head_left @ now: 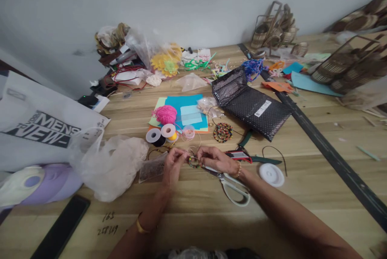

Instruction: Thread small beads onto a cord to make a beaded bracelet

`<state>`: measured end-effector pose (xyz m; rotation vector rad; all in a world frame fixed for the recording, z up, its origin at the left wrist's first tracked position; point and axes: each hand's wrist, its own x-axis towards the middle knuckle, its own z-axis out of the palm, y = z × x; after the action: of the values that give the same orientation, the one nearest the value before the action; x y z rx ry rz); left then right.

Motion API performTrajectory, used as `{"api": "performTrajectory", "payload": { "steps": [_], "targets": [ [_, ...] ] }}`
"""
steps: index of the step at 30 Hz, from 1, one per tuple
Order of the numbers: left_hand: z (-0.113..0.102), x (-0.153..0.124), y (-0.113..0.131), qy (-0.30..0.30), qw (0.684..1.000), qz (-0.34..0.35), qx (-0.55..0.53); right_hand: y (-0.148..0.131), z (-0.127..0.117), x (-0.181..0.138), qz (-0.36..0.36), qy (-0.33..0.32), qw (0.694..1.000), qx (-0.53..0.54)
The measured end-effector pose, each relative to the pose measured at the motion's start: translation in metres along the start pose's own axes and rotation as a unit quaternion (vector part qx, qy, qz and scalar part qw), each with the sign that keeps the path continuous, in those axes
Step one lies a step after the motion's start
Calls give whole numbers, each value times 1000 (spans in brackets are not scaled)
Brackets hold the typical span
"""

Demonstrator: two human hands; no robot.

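Near the table's middle, my left hand (175, 162) and my right hand (216, 159) face each other with fingertips pinched. A small loop of colourful beads, a beaded bracelet (194, 164), hangs between them, held at its upper part. Thin pale cord curves above the fingers; which strand each hand grips is too small to make out. Under and beside my right hand lie white-handled scissors (236, 192). Just beyond are spools of dark thread (155, 137) and yellow thread (169, 132), a pink spool (188, 132) and a pile of beaded strands (223, 132).
A red utility knife (238, 156) and a white round lid (271, 175) sit right of my hand. Behind are pink yarn (165, 114), blue paper (187, 101) and a black bubble mailer (254, 104). Plastic bags (116, 166) and a dark phone-like slab (62, 226) occupy the left.
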<state>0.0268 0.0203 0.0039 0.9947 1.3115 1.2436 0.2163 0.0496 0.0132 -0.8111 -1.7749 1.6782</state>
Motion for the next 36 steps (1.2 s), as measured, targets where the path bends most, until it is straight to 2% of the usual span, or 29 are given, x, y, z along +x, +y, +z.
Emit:
{"api": "performTrajectory", "payload": {
  "steps": [7,13,19,21,24,28,32,36],
  "targets": [
    [-2,-1,-2,-49,998,-25,-41,-1,0,0,17,30,999,18],
    [0,-2,-1,-51,998,-32,-33,-6,2,0,7,44,999,-23],
    [2,-3,3,-74,997,-32,-15,-7,4,0,-64,148,980,-115],
    [3,-4,4,-85,996,-29,-9,-10,5,0,-109,142,974,-136],
    [5,-6,7,-108,994,-25,-9,-15,8,0,-147,100,974,-141],
    [6,-7,9,-124,991,-48,-28,-12,10,0,-116,84,981,-130],
    [7,-6,8,-124,990,-52,-29,-8,7,0,-64,102,986,-116],
    [7,-6,10,-124,991,-54,-19,-11,2,1,-53,90,991,-89]
  ]
}}
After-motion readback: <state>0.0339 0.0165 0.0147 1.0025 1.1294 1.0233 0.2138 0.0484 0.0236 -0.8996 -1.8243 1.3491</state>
